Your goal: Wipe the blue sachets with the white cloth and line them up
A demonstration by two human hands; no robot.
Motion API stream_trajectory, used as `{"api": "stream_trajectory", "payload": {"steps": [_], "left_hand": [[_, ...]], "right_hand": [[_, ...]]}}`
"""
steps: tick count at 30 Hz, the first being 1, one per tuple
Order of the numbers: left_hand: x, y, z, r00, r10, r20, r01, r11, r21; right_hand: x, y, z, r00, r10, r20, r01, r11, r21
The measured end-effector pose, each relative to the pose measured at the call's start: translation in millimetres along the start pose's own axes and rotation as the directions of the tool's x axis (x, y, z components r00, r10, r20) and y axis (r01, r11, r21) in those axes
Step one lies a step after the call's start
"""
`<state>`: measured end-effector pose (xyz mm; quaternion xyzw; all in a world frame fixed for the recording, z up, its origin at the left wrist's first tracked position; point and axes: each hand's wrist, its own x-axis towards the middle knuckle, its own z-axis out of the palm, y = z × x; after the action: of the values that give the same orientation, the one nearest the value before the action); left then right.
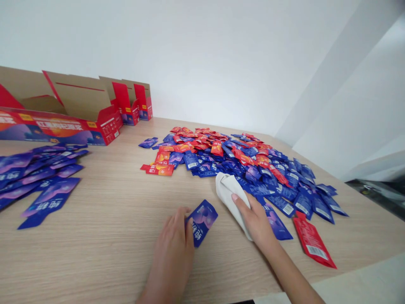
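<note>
My left hand (175, 240) is closed on one end of a blue pouch (204, 219), which it holds just over the table with its printed side up. To the right, my right hand (255, 217) grips a folded white cloth (232, 192), thumb on top. The cloth is apart from the held pouch. Behind and beside my right hand spreads a big heap of blue and red pouches (221, 158). A single red pouch (311, 240) lies to the right of my right wrist, its barcode showing.
Several blue pouches (47, 198) lie overlapping in a stack at the left. Behind them, open red and blue cardboard boxes (109, 126) stand along the white wall (202, 63). Wood-grain table (117, 211) runs under everything; dark objects (376, 190) sit beyond its right edge.
</note>
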<state>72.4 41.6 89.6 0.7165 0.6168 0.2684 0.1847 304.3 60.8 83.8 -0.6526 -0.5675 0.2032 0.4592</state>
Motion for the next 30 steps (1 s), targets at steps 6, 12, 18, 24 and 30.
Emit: {"api": "stream_trajectory", "payload": {"steps": [6,12,18,24,30], "left_hand": [[-44,-34,33.8,0.853,0.506,-0.124,-0.375,0.763,0.527],[-68,-45,56.8,0.766,0.642,0.027,-0.442,0.496,0.748],[-65,-39,58.2,0.757,0.652,-0.047,-0.391,0.509,0.767],[-69,-39,67.9,0.770,0.626,-0.120,-0.388,0.609,0.692],[-68,-37,67.3,0.781,0.604,-0.159,-0.365,0.649,0.668]], "right_hand": [[-40,-43,21,0.965,-0.060,0.254,0.113,0.974,-0.199],[-32,-43,34,0.859,-0.079,0.506,0.374,0.772,-0.515],[-8,-33,17,0.974,0.076,0.213,0.109,0.667,-0.737],[-22,-43,33,0.852,-0.126,0.509,0.420,0.745,-0.518],[2,-30,18,0.984,0.048,0.174,0.092,0.695,-0.714]]}}
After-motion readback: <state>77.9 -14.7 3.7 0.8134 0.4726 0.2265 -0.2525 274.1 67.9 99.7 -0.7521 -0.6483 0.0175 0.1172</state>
